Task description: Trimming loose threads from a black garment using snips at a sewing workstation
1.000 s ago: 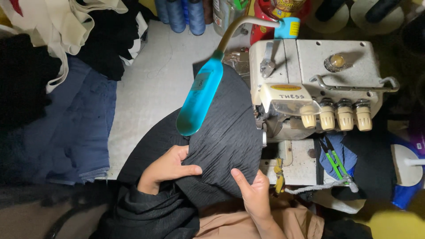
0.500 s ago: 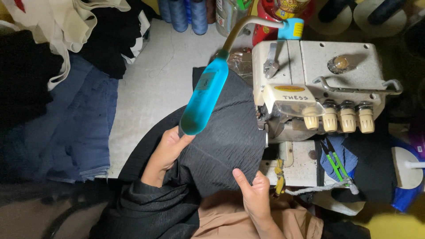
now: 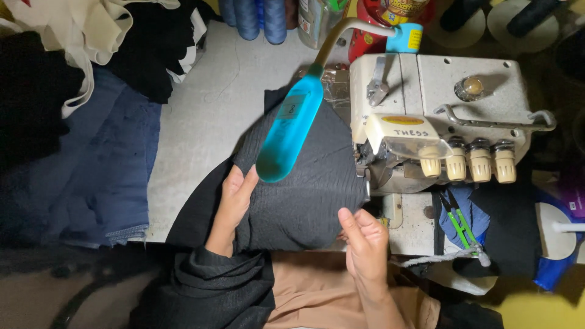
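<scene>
A: Head view, biggest things first: what fills it?

B: A pale grey work table (image 3: 207, 116), with a heap of dark blue and black cloth (image 3: 91, 164) piled on its left side. On the right stands a cream overlock sewing machine (image 3: 439, 116) with four tension knobs along its front.

A: And the piece being worked?

B: A black ribbed fabric (image 3: 304, 195) lies across the table's near edge, its right edge up against the machine's presser foot area. Its lower part hangs off toward the person's lap, bunched in folds.

A: How far along does the sewing look?

B: Judging from this, early or between seams. The fabric sits at the needle, but most of it lies flat to the left of the machine, and I can't make out any finished seam on the black.

A: The hands?

B: The left hand (image 3: 231, 204) lies nearly flat, fingers extended, pressing the fabric's left edge down. The right hand (image 3: 365, 240) is loosely curled, thumb and fingertips pinching the fabric's near edge just below the machine.

A: Smaller things?

B: A turquoise gooseneck lamp (image 3: 289, 134) hangs over the fabric; blue thread cones (image 3: 259, 18) stand at the back; green thread snips (image 3: 460, 219) rest beside the machine.
</scene>
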